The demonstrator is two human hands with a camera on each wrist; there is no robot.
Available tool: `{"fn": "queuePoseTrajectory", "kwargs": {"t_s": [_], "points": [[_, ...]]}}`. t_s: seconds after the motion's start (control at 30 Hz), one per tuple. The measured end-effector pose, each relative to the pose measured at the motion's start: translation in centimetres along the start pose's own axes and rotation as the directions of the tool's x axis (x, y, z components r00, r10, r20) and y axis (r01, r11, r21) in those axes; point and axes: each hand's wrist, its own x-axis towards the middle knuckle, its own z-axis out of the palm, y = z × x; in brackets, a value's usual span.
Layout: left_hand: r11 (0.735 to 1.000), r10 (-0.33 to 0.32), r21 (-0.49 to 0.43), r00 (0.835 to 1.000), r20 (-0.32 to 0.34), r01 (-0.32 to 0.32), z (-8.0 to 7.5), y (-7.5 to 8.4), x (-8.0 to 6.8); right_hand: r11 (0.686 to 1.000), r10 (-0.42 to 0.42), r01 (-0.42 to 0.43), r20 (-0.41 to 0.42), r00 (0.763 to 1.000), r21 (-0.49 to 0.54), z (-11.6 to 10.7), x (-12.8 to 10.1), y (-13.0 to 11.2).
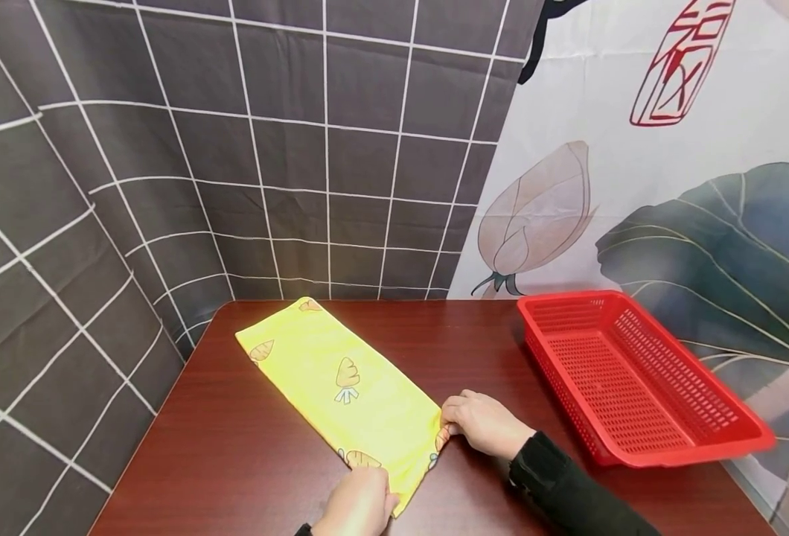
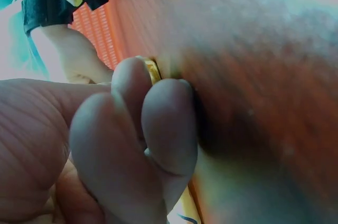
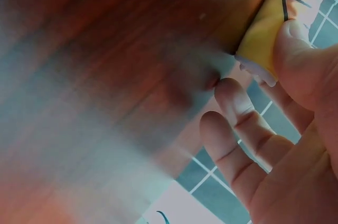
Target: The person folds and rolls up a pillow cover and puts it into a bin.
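Observation:
A yellow cloth (image 1: 341, 387) printed with carrots lies as a long folded strip, slanting from the far left of the table toward me. At its near end my left hand (image 1: 361, 502) grips the left corner with curled fingers. Only a sliver of yellow shows past those fingers in the left wrist view. My right hand (image 1: 484, 423) pinches the right corner of the same end. In the right wrist view, its thumb (image 3: 296, 49) presses on the cloth's edge (image 3: 261, 39), while other fingers extend by the tabletop.
The dark red-brown wooden table (image 1: 234, 447) ends at a grey grid-patterned curtain (image 1: 287, 164) behind and on the left. A red plastic basket (image 1: 569, 387) with slotted walls stands on the right. A white hanging (image 1: 569, 112) with a lotus print covers the right background.

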Motion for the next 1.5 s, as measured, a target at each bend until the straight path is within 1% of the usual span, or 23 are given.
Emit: {"fn": "queuePoseTrajectory", "kwargs": {"t_s": [0.1,0.17,0.2,0.33,0.4,0.43,0.5,0.57,0.6,0.67,0.73,0.8,0.9,0.97,1.0,1.03,1.07,1.1,1.17,1.23,1.33,1.43,1.5], "points": [[1.0,0.009,-0.026,1.0,-0.02,-0.01,-0.5,0.3,-0.3,1.0,0.016,-0.016,0.041,0.999,-0.007,-0.3,0.4,0.1],[1.0,-0.005,-0.01,1.0,0.005,0.005,-0.8,0.4,-0.3,0.999,0.032,-0.031,0.075,0.997,-0.012,-0.4,0.7,0.1],[1.0,0.001,-0.011,1.0,0.002,-0.001,-0.8,0.4,-0.3,0.999,0.041,-0.04,0.091,0.995,-0.014,-0.5,0.8,0.1],[1.0,0.028,-0.002,0.999,-0.027,-0.028,-1.0,0.5,-0.6,0.996,0.09,-0.089,0.162,0.983,-0.014,-0.7,1.8,0.1],[0.999,0.038,-0.013,0.998,-0.059,-0.039,-1.0,0.5,-0.7,0.993,0.117,-0.119,0.187,0.975,0.001,-0.9,2.4,0.0],[1.0,0.02,-0.005,0.999,-0.044,-0.02,-1.0,0.5,-0.6,0.991,0.131,-0.135,0.198,0.972,0.006,-0.9,2.7,-0.1],[1.0,-0.001,0.007,0.999,-0.042,0.001,-0.7,0.4,-0.5,0.986,0.162,-0.167,0.212,0.964,0.006,-1.0,3.2,-0.3],[0.999,-0.032,0.026,0.999,-0.03,0.032,-0.4,0.3,-0.2,0.979,0.2,-0.202,0.22,0.955,-0.014,-1.0,3.6,-0.7],[0.998,-0.045,0.033,0.999,-0.026,0.046,-0.2,0.2,-0.1,0.974,0.226,-0.223,0.223,0.948,-0.037,-1.0,3.8,-0.9],[0.998,-0.036,0.047,0.998,-0.042,0.038,0.3,0.0,0.1,0.959,0.284,-0.272,0.221,0.933,-0.086,-1.0,4.2,-1.2],[0.997,-0.026,0.065,0.998,-0.059,0.03,0.9,-0.5,0.5,0.935,0.352,-0.331,0.218,0.91,-0.127,-1.1,4.7,-1.6],[0.997,-0.006,0.074,0.997,-0.079,0.012,1.6,-1.0,0.8,0.904,0.423,-0.394,0.22,0.879,-0.162,-1.1,5.2,-1.8],[0.996,0.013,0.09,0.995,-0.096,-0.005,2.5,-1.7,1.3,0.863,0.503,-0.475,0.223,0.835,-0.17,-1.3,5.8,-1.8],[0.996,0.02,0.092,0.995,-0.096,-0.011,2.7,-1.9,1.3,0.857,0.516,-0.495,0.218,0.828,-0.147,-1.2,5.9,-1.7],[0.996,0.022,0.091,0.995,-0.096,-0.013,2.8,-2.0,1.3,0.863,0.506,-0.491,0.215,0.835,-0.122,-1.1,5.9,-1.6],[0.997,0.015,0.082,0.997,-0.079,-0.009,2.6,-1.9,1.3,0.876,0.482,-0.473,0.207,0.851,-0.096,-1.0,5.8,-1.5],[0.997,0.021,0.073,0.997,-0.079,-0.015,2.2,-1.7,1.0,0.893,0.449,-0.444,0.196,0.872,-0.069,-0.8,5.7,-1.3],[0.997,0.028,0.069,0.996,-0.081,-0.022,1.9,-1.5,0.8,0.914,0.405,-0.404,0.185,0.895,-0.045,-0.5,5.5,-1.2],[0.997,0.045,0.066,0.995,-0.084,-0.04,0.5,-0.5,0.1,0.953,0.301,-0.302,0.157,0.941,-0.014,0.0,5.0,-0.9],[0.993,0.055,0.108,0.995,-0.089,-0.045,-0.6,0.5,-0.6,0.98,0.199,-0.199,0.11,0.974,-0.014,0.3,4.4,-0.9],[0.975,0.103,0.207,0.988,-0.115,-0.077,-1.3,1.7,-1.2,0.995,0.097,-0.095,0.057,0.994,-0.039,0.7,3.4,-0.9],[0.95,0.168,0.283,0.979,-0.112,-0.131,-0.9,2.2,-1.2,0.998,0.046,-0.044,0.04,0.998,-0.039,0.7,2.6,-1.0],[0.938,0.219,0.298,0.969,-0.112,-0.178,-0.7,2.2,-1.1,1.0,0.006,-0.005,0.028,1.0,-0.027,0.5,2.1,-0.9]]}}
